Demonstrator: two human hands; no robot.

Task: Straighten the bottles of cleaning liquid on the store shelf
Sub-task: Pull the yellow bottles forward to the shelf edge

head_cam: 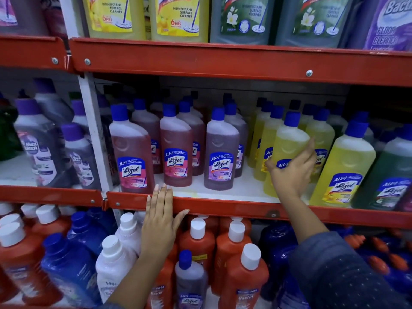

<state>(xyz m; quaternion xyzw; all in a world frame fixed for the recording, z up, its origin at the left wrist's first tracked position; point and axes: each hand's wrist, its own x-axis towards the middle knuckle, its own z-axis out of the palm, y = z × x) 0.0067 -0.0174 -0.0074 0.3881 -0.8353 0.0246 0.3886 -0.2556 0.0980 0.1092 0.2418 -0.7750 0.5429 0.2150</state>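
The middle shelf (223,207) holds rows of blue-capped cleaner bottles. Two pink bottles (131,150) (176,148) and a purple bottle (220,150) stand upright in the front row. My right hand (292,172) grips a yellow bottle (289,141) around its lower body, at the front of the yellow rows; the bottle leans slightly left. Another yellow bottle (343,166) stands to its right, tilted. My left hand (160,219) lies flat against the red shelf edge below the pink bottles, fingers extended, holding nothing.
Large yellow and green cleaner bottles (178,16) fill the upper shelf. Grey purple-capped bottles (38,139) stand left of the white upright post (93,130). Orange, blue and white bottles (243,270) crowd the lower shelf. A dark green bottle (392,175) stands at far right.
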